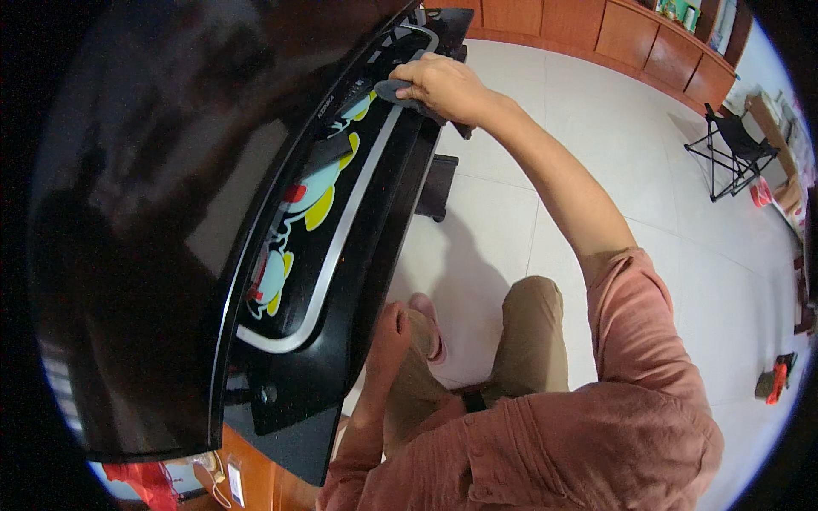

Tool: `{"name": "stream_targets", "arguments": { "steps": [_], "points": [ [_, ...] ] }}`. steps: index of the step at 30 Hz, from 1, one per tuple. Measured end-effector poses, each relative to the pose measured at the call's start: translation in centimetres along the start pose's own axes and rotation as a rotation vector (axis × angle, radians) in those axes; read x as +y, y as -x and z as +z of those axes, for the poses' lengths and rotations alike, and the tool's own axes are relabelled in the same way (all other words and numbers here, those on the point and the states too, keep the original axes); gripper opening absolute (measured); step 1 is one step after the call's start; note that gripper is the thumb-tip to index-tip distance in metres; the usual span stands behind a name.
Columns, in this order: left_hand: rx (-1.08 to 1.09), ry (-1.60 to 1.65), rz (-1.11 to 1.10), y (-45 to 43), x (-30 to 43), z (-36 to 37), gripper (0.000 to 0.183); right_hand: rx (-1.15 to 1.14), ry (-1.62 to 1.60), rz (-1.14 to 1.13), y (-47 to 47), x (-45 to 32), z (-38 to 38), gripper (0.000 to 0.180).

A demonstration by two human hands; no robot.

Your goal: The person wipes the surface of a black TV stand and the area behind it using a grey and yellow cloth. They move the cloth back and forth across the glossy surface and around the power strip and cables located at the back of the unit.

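My right hand reaches to the far part of a glossy black shelf and grips a dark grey cloth. The cloth lies against the shelf, over part of its silver border strip. A black Konka television stands along the shelf's left side, its screen showing blurred reflections. Light blue, yellow and red cartoon figures show on the glossy surface between television and strip. My left hand is low beside the shelf's near edge, close to my left leg; its fingers are partly hidden.
Brown wooden cabinets line the far wall. A black folding stool stands on the pale tiled floor at right. An orange-and-dark object lies at far right. Below the television are red fabric and a cable.
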State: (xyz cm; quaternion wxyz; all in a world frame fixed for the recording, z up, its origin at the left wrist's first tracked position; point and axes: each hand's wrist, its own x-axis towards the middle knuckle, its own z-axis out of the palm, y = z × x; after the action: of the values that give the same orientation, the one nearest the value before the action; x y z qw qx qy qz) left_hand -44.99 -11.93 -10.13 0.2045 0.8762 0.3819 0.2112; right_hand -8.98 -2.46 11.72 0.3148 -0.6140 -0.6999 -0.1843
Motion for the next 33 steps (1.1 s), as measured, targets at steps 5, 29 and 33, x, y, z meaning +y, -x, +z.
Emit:
{"name": "stream_targets", "arguments": {
  "steps": [5,29,33],
  "points": [
    [-0.072,0.05,-0.071,-0.8,1.5,-0.4,0.02,-0.087,0.216,0.124,-4.7,7.5,2.9,0.024],
    [-0.084,0.133,-0.077,-4.8,-0.5,4.4,0.022,-0.091,0.137,0.35,-10.5,11.7,6.7,0.039],
    [-0.15,0.273,-0.213,-4.8,-3.5,6.3,0.025,-0.145,-0.194,0.191,-9.4,11.3,5.8,0.036]
  ]
}}
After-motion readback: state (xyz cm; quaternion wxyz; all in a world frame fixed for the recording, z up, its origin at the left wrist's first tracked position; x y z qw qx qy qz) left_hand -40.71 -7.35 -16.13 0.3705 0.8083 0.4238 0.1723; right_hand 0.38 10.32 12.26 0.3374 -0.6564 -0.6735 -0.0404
